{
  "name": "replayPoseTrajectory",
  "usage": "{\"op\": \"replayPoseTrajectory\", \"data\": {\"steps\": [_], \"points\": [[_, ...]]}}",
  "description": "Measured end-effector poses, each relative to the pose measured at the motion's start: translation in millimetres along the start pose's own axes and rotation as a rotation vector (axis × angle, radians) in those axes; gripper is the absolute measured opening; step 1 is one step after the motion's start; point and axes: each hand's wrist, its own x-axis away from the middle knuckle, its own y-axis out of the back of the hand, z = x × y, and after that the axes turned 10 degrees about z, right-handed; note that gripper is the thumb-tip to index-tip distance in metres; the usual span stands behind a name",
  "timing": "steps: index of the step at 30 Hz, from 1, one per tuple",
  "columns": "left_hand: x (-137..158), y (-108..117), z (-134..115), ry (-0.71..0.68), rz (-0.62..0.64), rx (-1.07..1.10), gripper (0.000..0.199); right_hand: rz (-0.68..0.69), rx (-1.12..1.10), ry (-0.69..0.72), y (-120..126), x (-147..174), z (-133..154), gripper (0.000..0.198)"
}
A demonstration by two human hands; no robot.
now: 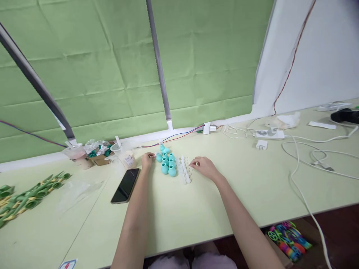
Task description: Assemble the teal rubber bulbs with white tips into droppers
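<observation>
Several small teal vase-shaped pieces (165, 169) with round open mouths stand grouped on the table in front of me. My left hand (147, 161) is at the group's left edge, thumb and fingers pinched beside the outermost teal piece; what they hold, if anything, is too small to tell. Just right of the group lie rows of small translucent white pieces (184, 170), and beyond them tiny cream-coloured bits (189, 172). Over the right side of these bits my right hand (206, 167) has its thumb and forefinger closed together, their contents too small to make out.
A phone (125, 186) lies left of my left forearm. Behind it are two plastic cups (127, 158) and a small cardboard box (101, 160). Green plastic stems (36, 196) lie far left. A power strip (269, 133) and white cables (297, 164) spread across the right.
</observation>
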Motion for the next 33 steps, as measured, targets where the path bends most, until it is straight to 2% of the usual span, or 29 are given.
{"op": "replayPoseTrajectory", "data": {"steps": [7,14,18,22,29,33], "points": [[-16.1,7.4,-5.6,-0.031,0.007,0.135,0.018,-0.001,-0.001,-0.008,1.8,2.0,2.3,0.018],[-43.6,24.5,-23.9,-0.119,0.169,0.167,0.023,0.023,0.011,-0.023,1.6,1.6,4.6,0.019],[-60.6,39.3,-46.9,-0.171,0.304,0.097,0.025,0.040,0.036,-0.033,0.5,-0.3,5.2,0.020],[-67.8,43.6,-73.5,-0.223,0.384,-0.010,0.024,0.060,0.056,-0.025,-1.2,-2.0,6.5,0.019],[-62.7,30.8,-121.1,-0.274,0.340,-0.258,0.013,0.071,0.093,-0.017,-0.4,-1.5,9.3,0.018],[-61.3,22.8,-137.8,-0.290,0.321,-0.343,0.011,0.053,0.089,-0.010,1.7,0.7,11.3,0.020]]}}
